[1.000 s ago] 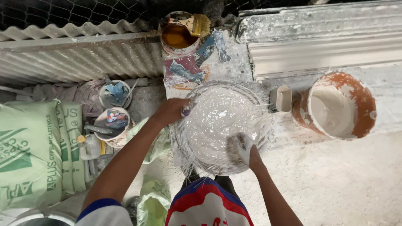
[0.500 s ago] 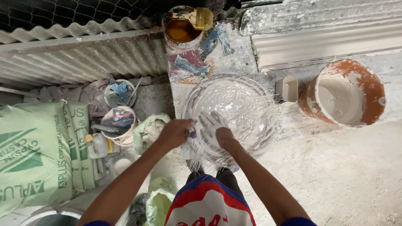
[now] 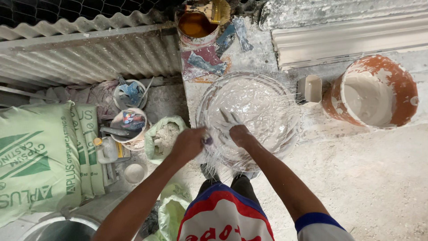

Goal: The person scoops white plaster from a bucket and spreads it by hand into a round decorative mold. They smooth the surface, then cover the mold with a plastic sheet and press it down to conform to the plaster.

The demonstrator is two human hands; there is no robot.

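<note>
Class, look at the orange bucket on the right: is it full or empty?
Partly full: the orange bucket stands upright, holding pale liquid below its rim.

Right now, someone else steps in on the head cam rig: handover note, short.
Left hand: closed on the near rim of the round mould, pinching strands; grip looks shut.
Right hand: inside the mould, fingers spread, pressing white fibre strands into the wet plaster; open.
Around it: orange bucket of plaster mix to the right, small white cup between bucket and mould, green gypsum sacks far left.
Done: mould is coated and fibre laid across most of it.
Left: strands overhang the near rim untucked.
</note>
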